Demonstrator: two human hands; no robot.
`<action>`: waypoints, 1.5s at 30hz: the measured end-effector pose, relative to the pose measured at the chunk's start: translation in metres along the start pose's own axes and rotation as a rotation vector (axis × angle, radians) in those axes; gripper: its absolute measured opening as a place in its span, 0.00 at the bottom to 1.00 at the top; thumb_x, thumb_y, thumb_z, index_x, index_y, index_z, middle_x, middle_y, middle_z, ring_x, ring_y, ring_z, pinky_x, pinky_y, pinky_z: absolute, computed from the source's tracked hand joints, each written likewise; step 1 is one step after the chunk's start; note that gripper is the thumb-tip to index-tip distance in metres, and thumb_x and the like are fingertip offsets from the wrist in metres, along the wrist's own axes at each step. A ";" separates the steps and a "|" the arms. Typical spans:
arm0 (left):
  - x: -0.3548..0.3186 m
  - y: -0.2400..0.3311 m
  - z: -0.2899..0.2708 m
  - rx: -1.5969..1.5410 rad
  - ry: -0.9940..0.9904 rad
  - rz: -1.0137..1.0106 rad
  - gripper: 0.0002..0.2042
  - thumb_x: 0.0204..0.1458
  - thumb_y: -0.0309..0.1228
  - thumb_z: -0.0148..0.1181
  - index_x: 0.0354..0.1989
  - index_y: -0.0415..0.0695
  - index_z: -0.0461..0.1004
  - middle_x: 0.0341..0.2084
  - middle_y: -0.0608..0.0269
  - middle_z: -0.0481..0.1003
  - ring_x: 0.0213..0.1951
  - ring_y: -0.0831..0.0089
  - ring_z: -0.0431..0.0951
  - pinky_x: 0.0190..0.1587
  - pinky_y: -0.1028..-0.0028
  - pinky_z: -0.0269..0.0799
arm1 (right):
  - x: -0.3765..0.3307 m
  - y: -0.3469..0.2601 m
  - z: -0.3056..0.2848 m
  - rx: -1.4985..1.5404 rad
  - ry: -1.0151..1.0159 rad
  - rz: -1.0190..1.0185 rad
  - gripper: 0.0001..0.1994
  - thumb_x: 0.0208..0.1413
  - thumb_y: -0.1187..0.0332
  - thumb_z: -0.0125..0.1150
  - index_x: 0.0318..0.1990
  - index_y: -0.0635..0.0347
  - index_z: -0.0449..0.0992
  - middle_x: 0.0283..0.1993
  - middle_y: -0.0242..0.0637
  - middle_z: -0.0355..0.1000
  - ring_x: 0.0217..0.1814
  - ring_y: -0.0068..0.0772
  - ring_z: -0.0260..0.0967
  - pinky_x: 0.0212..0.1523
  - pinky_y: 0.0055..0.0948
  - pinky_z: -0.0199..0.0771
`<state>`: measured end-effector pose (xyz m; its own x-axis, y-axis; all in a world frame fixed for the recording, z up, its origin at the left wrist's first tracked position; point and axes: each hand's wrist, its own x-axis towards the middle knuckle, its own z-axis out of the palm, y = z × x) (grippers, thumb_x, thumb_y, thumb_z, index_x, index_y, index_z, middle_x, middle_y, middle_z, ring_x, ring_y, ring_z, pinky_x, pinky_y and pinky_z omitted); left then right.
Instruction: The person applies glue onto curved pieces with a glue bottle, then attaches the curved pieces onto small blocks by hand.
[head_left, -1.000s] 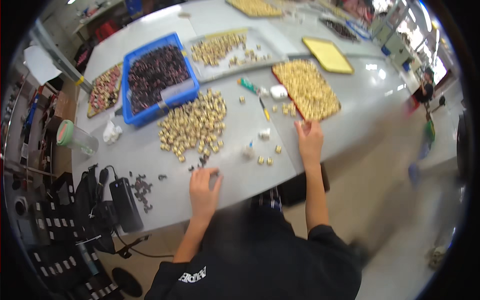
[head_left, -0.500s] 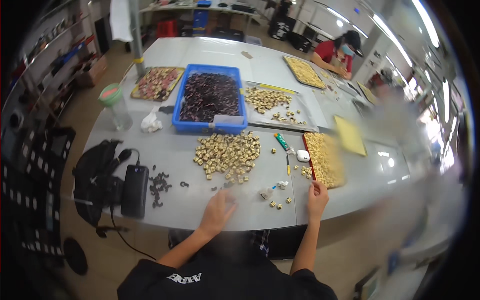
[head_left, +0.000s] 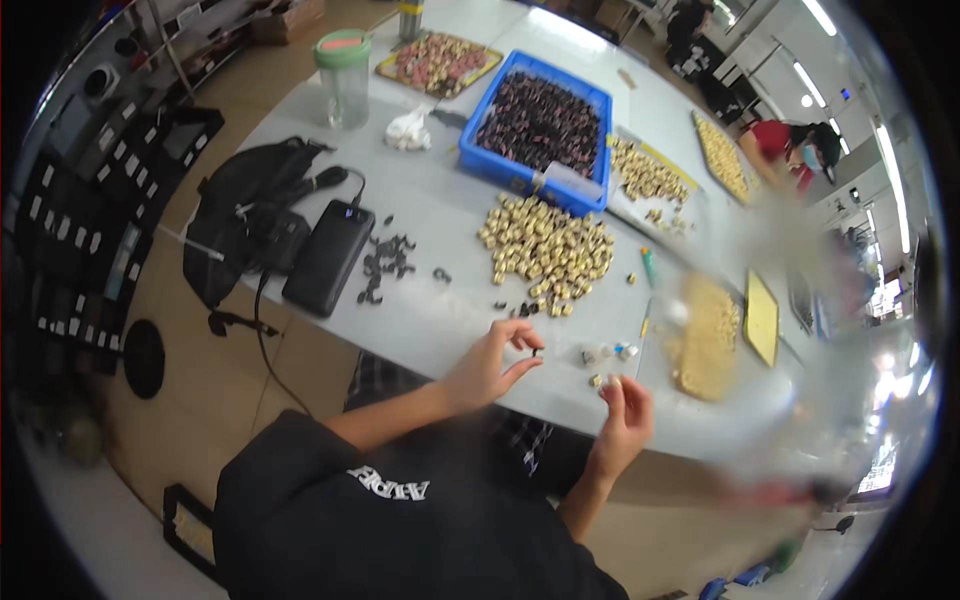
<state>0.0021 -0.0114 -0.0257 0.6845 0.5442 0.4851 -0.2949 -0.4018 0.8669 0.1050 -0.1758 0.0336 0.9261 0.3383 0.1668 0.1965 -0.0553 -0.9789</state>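
My left hand (head_left: 492, 367) hovers over the near edge of the grey table (head_left: 440, 200), thumb and forefinger pinched on a tiny black part (head_left: 537, 352). My right hand (head_left: 624, 418) is lifted just off the table edge and holds a small pale gold piece (head_left: 611, 384) at its fingertips. A few loose pale pieces (head_left: 603, 354) lie between the hands. Beyond them sits a heap of pale gold pieces (head_left: 547, 248). A scatter of small black parts (head_left: 385, 262) lies left of my left hand.
A blue bin (head_left: 540, 125) of dark pieces stands behind the heap. Flat trays of pale pieces (head_left: 706, 338) lie right, blurred. A black power bank (head_left: 328, 257), black bag (head_left: 250, 210) and clear jar with a green lid (head_left: 343, 74) stand left. Another person (head_left: 795, 150) works far right.
The view has swung and closed in. Both hands have lifted off the table; the left now pinches a black part and the right a pale piece.
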 end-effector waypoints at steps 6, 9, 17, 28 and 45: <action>0.006 0.011 -0.006 -0.046 0.022 0.191 0.22 0.46 0.18 0.63 0.46 0.39 0.57 0.39 0.54 0.73 0.38 0.66 0.74 0.42 0.70 0.70 | -0.006 0.008 0.040 0.349 -0.352 0.232 0.11 0.54 0.78 0.59 0.45 0.69 0.73 0.40 0.38 0.73 0.40 0.25 0.70 0.43 0.22 0.71; 0.005 0.011 -0.011 -0.063 -0.002 0.189 0.23 0.46 0.17 0.63 0.47 0.40 0.56 0.38 0.53 0.73 0.38 0.65 0.74 0.41 0.69 0.70 | -0.003 0.005 0.046 0.437 -0.404 0.282 0.10 0.54 0.78 0.59 0.43 0.68 0.73 0.39 0.37 0.73 0.39 0.24 0.69 0.42 0.21 0.70; 0.003 0.007 -0.010 -0.135 -0.073 0.211 0.25 0.45 0.13 0.61 0.48 0.41 0.56 0.38 0.50 0.73 0.40 0.62 0.74 0.44 0.66 0.70 | 0.002 0.010 0.043 0.532 -0.503 0.406 0.08 0.52 0.78 0.61 0.40 0.70 0.72 0.36 0.38 0.73 0.37 0.24 0.68 0.40 0.22 0.68; 0.002 0.011 -0.018 -0.110 -0.123 0.172 0.21 0.43 0.17 0.65 0.40 0.42 0.58 0.35 0.52 0.74 0.40 0.60 0.74 0.44 0.65 0.70 | -0.001 0.019 0.038 0.714 -0.622 0.593 0.07 0.52 0.80 0.58 0.37 0.64 0.67 0.41 0.44 0.72 0.45 0.31 0.70 0.50 0.30 0.68; 0.000 0.023 -0.012 -0.166 -0.156 0.182 0.15 0.49 0.18 0.59 0.34 0.46 0.57 0.38 0.59 0.76 0.43 0.60 0.71 0.47 0.64 0.65 | -0.012 0.033 0.039 0.944 -0.594 0.561 0.16 0.49 0.79 0.60 0.44 0.62 0.61 0.40 0.43 0.68 0.45 0.35 0.68 0.50 0.32 0.69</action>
<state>-0.0120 -0.0119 -0.0041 0.7008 0.3493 0.6219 -0.5184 -0.3495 0.7805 0.0875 -0.1452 -0.0053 0.4706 0.8713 -0.1393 -0.7135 0.2828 -0.6410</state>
